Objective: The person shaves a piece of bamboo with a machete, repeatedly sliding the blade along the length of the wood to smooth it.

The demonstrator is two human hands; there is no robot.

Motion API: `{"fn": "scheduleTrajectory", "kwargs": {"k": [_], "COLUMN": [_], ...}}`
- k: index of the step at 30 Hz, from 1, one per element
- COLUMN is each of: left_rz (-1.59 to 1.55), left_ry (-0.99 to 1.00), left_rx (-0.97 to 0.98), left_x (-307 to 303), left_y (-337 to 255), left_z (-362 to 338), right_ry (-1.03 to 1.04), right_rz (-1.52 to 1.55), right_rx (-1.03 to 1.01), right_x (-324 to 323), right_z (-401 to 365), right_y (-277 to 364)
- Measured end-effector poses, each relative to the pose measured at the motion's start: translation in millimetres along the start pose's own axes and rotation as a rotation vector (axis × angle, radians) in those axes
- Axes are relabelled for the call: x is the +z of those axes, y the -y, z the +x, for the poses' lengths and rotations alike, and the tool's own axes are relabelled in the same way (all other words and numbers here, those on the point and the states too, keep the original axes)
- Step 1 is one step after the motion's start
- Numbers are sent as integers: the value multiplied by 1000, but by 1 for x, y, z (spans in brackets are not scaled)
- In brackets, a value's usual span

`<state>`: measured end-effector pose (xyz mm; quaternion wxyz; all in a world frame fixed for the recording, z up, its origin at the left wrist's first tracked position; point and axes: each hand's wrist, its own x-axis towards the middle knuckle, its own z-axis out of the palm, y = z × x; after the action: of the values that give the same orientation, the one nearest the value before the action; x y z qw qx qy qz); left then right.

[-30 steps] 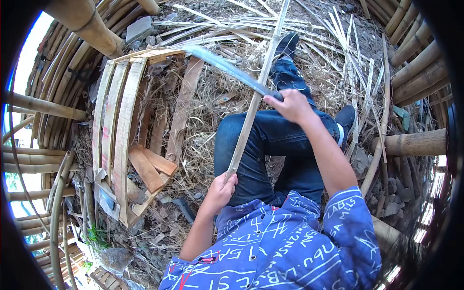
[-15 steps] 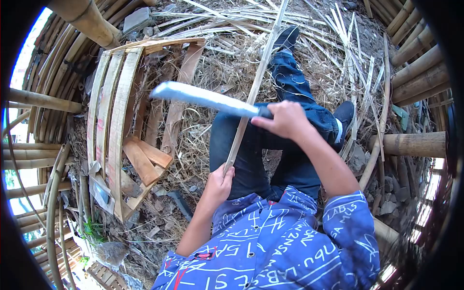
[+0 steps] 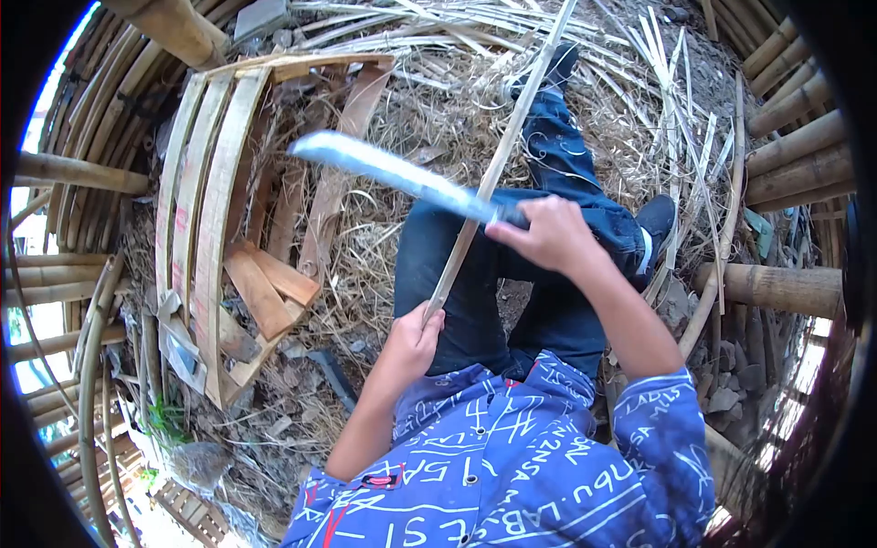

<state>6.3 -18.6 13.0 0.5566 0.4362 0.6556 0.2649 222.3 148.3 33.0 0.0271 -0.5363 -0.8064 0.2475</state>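
Observation:
My left hand [image 3: 416,340] is closed around the near end of a long, narrow bamboo strip [image 3: 505,149], which slants up and away over my thigh past my outstretched foot. In my right hand [image 3: 546,236] is the dark handle of a machete [image 3: 388,172], fingers wrapped round it. Its wide blade points left and lies across the strip, touching or very near it; the exact contact is blurred. A thin curled shaving [image 3: 559,146] rests on my trouser leg.
To the left stands a slatted wooden crate [image 3: 217,210] with loose wood blocks [image 3: 260,297] in it. A dark tool-like piece [image 3: 333,376] lies near my left forearm. Split bamboo strips [image 3: 676,119] and shavings cover the ground. Bamboo poles [image 3: 776,288] jut in at the right.
The machete has slid a little toward me along the strip, and its blade tilts more. The strip's far end has swung slightly right in view. Both hands keep their grip.

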Motion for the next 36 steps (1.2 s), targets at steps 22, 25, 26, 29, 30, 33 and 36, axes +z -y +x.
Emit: {"fn": "scheduleTrajectory", "kwargs": {"k": [22, 25, 26, 29, 30, 33, 36], "left_rz": [103, 58, 62, 65, 67, 110, 60], "left_ry": [30, 41, 34, 30, 37, -22, -22], "left_rx": [7, -48, -23, -19, -30, 48, 54], "left_x": [-5, -3, -2, -5, -5, -6, -13], "left_y": [-18, -13, -13, -16, -18, -18, -32], "left_z": [-4, -2, -1, 1, 1, 4, 9], "right_ry": [-97, -55, 1, 12, 47, 89, 83], "right_rz": [-27, 104, 189, 140, 144, 116, 152], "right_rx": [251, 227, 217, 53, 19, -56, -83], "right_x": [-37, -30, -24, -3, 1, -5, -6], "right_z": [99, 77, 63, 18, 6, -8, -2], "right_y": [-82, -70, -60, -38, -34, -27, -26]}}
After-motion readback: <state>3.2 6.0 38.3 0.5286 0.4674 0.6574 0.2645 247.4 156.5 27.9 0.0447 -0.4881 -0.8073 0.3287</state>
